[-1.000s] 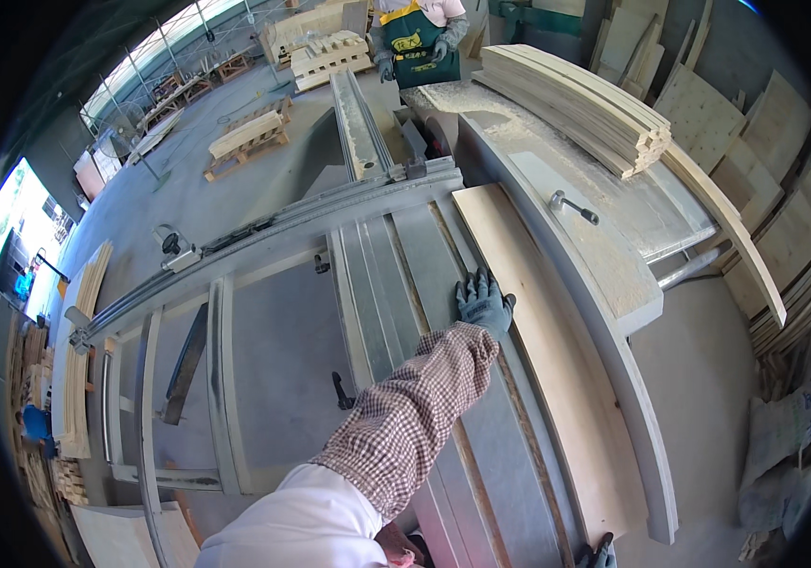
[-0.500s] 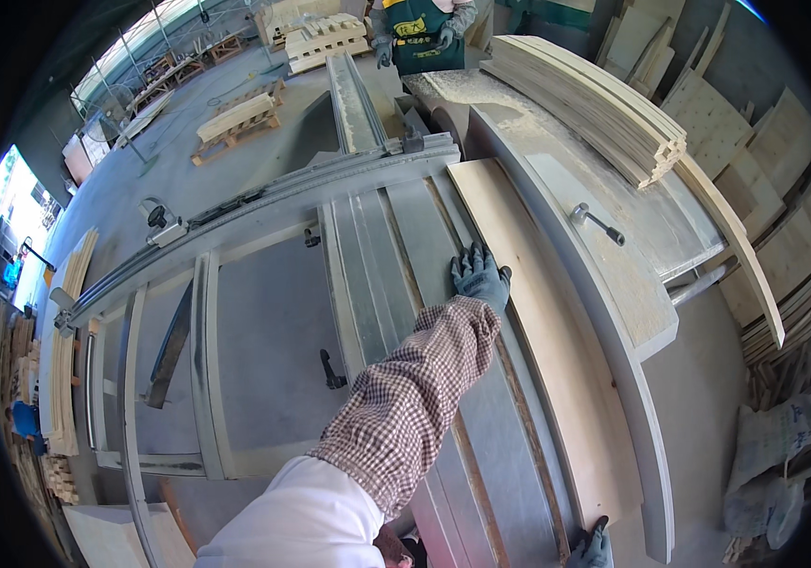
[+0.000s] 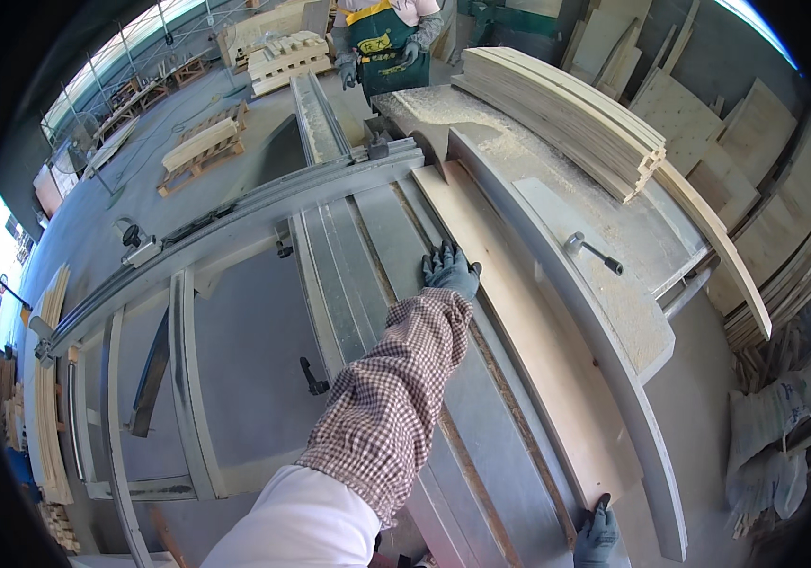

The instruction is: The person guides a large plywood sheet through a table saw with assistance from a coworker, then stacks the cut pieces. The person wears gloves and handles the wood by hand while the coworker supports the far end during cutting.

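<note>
A long pale wooden board [image 3: 528, 312] lies on the grey metal saw table, alongside a long upright fence [image 3: 604, 364]. Its far end meets the round saw blade [image 3: 436, 151]. My left hand [image 3: 453, 273], in a grey-blue work glove below a checked sleeve, rests open against the board's left edge, fingers spread on the table. At the near end of the board is my gloved right hand [image 3: 597, 538], one digit over the end and the hand closed on it; its lower fingers are hidden.
A stack of long wooden strips [image 3: 566, 118] and sawdust lie on the table beyond the fence. A lever handle [image 3: 595, 254] stands up beside the fence. A person in a green apron [image 3: 384, 47] stands beyond the saw. An open metal frame [image 3: 192, 379] extends left.
The board has slid forward along the fence, its far end reaching the blade. Both hands have moved forward with it. My view has shifted slightly, and the person beyond shows more fully.
</note>
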`<state>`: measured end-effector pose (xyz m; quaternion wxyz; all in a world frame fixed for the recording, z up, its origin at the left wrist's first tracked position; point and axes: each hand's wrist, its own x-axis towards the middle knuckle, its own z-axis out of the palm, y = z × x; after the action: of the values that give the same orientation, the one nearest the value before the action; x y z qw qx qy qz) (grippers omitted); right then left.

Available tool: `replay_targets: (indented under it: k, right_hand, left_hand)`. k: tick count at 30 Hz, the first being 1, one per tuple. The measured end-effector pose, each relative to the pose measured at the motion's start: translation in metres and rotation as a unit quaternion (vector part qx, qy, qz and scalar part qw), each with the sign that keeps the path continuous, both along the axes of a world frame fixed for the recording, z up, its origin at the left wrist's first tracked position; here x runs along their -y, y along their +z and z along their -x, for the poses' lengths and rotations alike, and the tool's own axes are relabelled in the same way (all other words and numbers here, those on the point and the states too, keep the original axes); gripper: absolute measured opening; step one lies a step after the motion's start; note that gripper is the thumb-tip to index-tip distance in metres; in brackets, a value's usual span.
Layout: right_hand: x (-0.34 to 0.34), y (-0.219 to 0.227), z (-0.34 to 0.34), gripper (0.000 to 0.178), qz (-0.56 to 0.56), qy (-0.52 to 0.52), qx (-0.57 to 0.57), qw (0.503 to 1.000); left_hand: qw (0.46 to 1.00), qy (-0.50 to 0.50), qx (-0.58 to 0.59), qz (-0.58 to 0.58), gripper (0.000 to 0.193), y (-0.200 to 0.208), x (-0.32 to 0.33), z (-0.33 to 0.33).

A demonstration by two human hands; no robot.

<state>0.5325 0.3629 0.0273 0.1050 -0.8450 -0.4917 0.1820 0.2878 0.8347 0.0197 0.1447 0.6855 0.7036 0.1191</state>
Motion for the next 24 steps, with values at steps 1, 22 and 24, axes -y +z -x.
replay_targets:
  k: [1, 22, 24]
  right_hand:
    - [-0.002, -0.006, -0.002, 0.051, 0.021, -0.011, 0.001, 1.000]
    - [0.005, -0.039, -0.022, 0.067, -0.141, 0.166, 0.223, 0.950]
    - [-0.001, -0.028, -0.018, 0.063, -0.090, 0.175, 0.247, 0.949]
  left_hand:
    - [1.000, -0.014, -0.008, -0.016, 0.068, -0.005, 0.003, 0.001]
    - [0.996, -0.074, -0.031, 0.025, 0.068, -0.004, 0.096, -0.039]
    - [0.995, -0.085, -0.030, 0.031, 0.069, -0.003, 0.093, -0.037]
